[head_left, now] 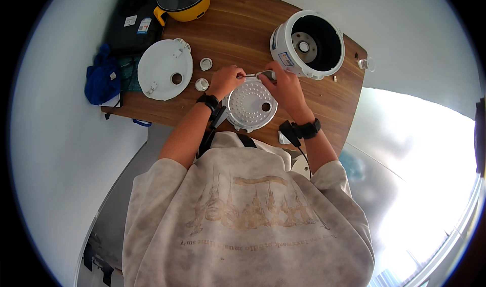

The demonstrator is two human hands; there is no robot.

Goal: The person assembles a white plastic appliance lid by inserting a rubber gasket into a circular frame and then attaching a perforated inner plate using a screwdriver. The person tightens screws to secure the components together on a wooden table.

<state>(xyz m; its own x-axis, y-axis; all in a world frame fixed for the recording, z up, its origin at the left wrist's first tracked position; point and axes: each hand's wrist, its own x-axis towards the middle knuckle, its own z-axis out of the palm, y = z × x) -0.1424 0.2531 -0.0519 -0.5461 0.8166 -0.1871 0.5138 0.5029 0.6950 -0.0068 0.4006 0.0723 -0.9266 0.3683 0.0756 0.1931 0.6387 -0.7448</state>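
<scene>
In front of me, near the table's edge, lies a round silver lid plate (242,97) with rows of dimples and one dark hole. At its far rim my left hand (226,82) pinches one end of a thin, rod-like piece (249,75). My right hand (288,90) is closed at the other side of that rim, thumb and fingers around a small pale part (267,74) whose kind I cannot make out. Left of my left hand, two small white round caps lie on the wood, a far one (206,64) and a nearer one (202,85).
A white rice cooker body (279,46) stands open at the far right, a small clear cup (371,64) beyond it. Leftward lie a white lid cover (159,66), a blue cloth bag (103,79) and a black case (124,36). A yellow pot (195,12) stands at the back.
</scene>
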